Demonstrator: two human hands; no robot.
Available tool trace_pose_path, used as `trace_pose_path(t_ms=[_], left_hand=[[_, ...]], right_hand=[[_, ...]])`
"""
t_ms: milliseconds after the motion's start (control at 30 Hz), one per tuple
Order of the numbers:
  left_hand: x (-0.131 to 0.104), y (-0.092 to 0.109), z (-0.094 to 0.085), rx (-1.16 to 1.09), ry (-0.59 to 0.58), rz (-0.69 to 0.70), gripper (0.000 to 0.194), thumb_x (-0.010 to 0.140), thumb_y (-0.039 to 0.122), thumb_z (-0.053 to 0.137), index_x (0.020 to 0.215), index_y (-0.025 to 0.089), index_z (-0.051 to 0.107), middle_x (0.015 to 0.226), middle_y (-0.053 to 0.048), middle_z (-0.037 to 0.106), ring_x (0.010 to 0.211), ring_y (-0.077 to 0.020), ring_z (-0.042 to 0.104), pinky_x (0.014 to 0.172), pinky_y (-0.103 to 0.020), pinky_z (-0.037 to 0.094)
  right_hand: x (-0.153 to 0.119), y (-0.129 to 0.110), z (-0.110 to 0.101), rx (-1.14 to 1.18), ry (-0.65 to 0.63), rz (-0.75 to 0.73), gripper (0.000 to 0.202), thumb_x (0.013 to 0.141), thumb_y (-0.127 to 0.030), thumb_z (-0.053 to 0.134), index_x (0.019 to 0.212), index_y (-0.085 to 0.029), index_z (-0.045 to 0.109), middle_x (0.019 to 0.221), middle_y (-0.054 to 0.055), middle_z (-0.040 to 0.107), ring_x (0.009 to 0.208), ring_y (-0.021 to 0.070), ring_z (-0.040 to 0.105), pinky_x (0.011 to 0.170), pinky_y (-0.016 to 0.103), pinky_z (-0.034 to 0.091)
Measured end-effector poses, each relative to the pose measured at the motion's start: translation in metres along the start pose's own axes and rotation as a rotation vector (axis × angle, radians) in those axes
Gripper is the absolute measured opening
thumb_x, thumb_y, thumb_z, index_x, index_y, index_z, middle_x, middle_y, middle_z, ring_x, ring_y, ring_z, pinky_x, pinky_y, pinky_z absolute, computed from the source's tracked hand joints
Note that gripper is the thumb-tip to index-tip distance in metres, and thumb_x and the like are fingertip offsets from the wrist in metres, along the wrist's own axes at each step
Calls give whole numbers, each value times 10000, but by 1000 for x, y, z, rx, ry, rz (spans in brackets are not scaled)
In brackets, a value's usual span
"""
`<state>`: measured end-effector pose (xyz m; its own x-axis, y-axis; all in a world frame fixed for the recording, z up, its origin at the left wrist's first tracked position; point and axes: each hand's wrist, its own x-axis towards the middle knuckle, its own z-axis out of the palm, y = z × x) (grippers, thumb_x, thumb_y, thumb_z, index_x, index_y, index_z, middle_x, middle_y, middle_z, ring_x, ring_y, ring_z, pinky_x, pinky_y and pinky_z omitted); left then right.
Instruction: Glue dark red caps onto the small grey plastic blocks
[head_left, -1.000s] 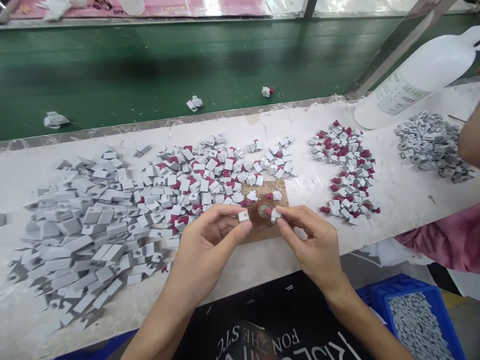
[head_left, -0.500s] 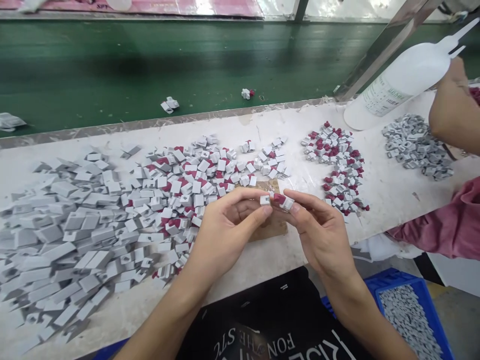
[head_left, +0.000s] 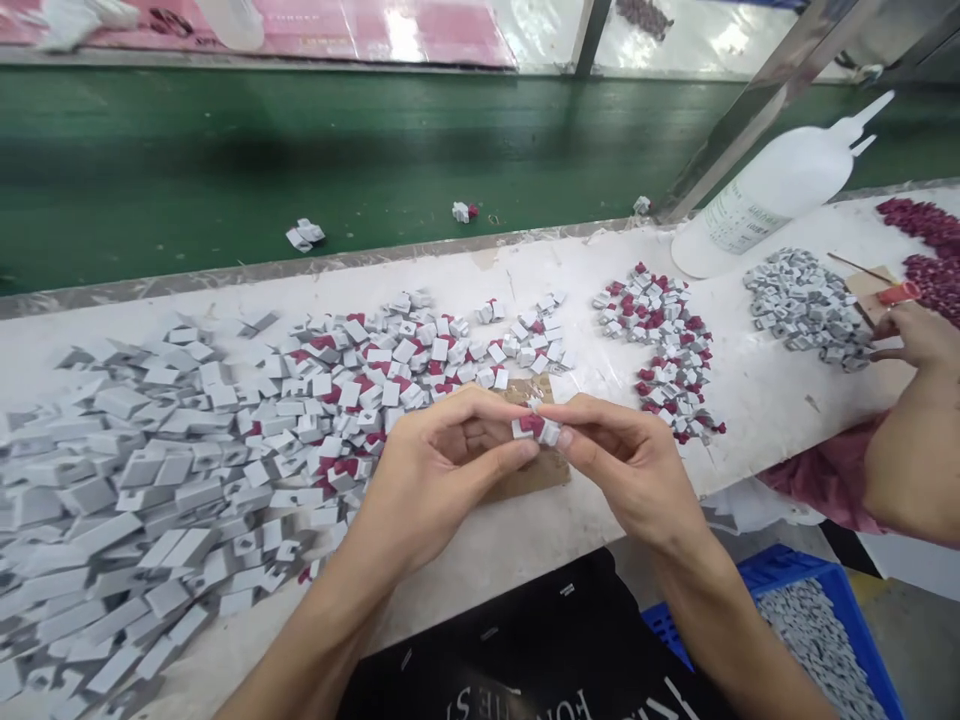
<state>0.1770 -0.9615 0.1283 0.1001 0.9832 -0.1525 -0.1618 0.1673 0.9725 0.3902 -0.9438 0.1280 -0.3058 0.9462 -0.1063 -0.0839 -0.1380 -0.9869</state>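
Between its thumb and fingers, my left hand (head_left: 442, 465) pinches a small light-grey plastic piece (head_left: 519, 429). My right hand (head_left: 634, 460) pinches a grey-and-maroon plastic piece (head_left: 550, 434) against it, the maroon part lying between the two grey ends. Whether they are locked together I cannot tell. Under my hands lies a brown cardboard piece (head_left: 551, 472), partly covered. Left of my hands spreads a heap of grey plastic pieces (head_left: 135, 470), running into a heap of grey-and-maroon pieces (head_left: 390, 365). A second grey-and-maroon pile (head_left: 652, 300) sits beyond my right hand.
A green conveyor belt (head_left: 225, 170) runs behind the white table, with a few loose pieces on it. At the back right a white squeeze bottle (head_left: 765, 195) stands near a grey pile (head_left: 799, 300). A co-worker's hand (head_left: 919, 335) reaches in there. Below right is a blue crate (head_left: 855, 600).
The two pieces, held slightly apart before, now meet between my fingertips, and my hands are closer together. The co-worker's arm has moved down, away from the bottle. The view has shifted a little.
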Motion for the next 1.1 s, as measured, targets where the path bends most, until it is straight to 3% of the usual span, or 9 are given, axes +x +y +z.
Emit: trace_pose_path(t_ms=[167,233,333,500,667,767,833,967,1100], left_hand=[[6,32,-36,237,114,-8,166,971,348,926,1123,291,893,829,-25,830,738,-196,785,647,-273,651],[15,43,-51,395,249,26,198,939,343,933,1120,283,879,872,-31,834,768,-205,776,654,-284,632],[44,49,-71,507,395,73,183,906,302,909,1066,249,839,988,-56,842,824,-224,779,692,-323,621],[121,46,-84,571,466,87,104,894,107,797,924,201,764,1024,-121,833,954,-287,798,891,-438,660],[203,47,-77,658,468,52,90,1007,89,771,1065,145,810,1254,-185,855,1235,-300,789,1162,-471,578],[242,43,-64,728,361,-37,63,1070,153,790,1113,128,829,1280,-188,852,1235,-283,795,1132,-453,600],[257,37,-53,787,296,-95,126,1083,228,822,1180,148,823,1301,-143,840,1210,-274,801,1095,-461,644],[264,33,-42,926,302,-167,326,1115,367,807,1389,194,771,1504,-133,747,1337,-316,748,1136,-559,654],[229,47,-57,1020,303,-134,345,1120,271,757,1448,166,739,1574,-190,697,1432,-356,698,1205,-567,595]], right_hand=[[75,-20,7,-224,-274,18,297,1043,-346,876,1334,-302,913,1143,60,916,889,229,853,765,384,729],[133,-22,22,-479,-163,-104,343,1086,-216,770,1414,-245,869,1348,100,878,928,223,831,795,388,711],[224,-16,55,-886,-21,-230,492,1102,-23,587,1493,-217,813,1635,118,734,1191,227,788,1122,413,625],[302,-16,89,-980,-38,-186,392,954,11,730,1282,-132,891,1440,157,840,1367,319,724,1254,466,533],[259,-43,52,-944,116,-111,481,948,-87,679,1400,-47,837,1122,198,883,993,332,844,956,491,653],[196,-43,3,-884,149,-41,394,902,-405,841,1216,-188,940,838,122,856,724,312,797,704,454,633],[148,-32,-27,-883,189,-50,445,773,-659,898,1030,-304,974,888,112,884,744,338,809,640,458,631],[66,-2,-64,-819,174,45,431,711,-716,947,950,-360,986,1048,107,927,824,371,884,582,410,700],[14,23,-75,-762,224,119,428,714,-711,960,940,-349,984,1025,87,941,764,375,906,556,363,740]])
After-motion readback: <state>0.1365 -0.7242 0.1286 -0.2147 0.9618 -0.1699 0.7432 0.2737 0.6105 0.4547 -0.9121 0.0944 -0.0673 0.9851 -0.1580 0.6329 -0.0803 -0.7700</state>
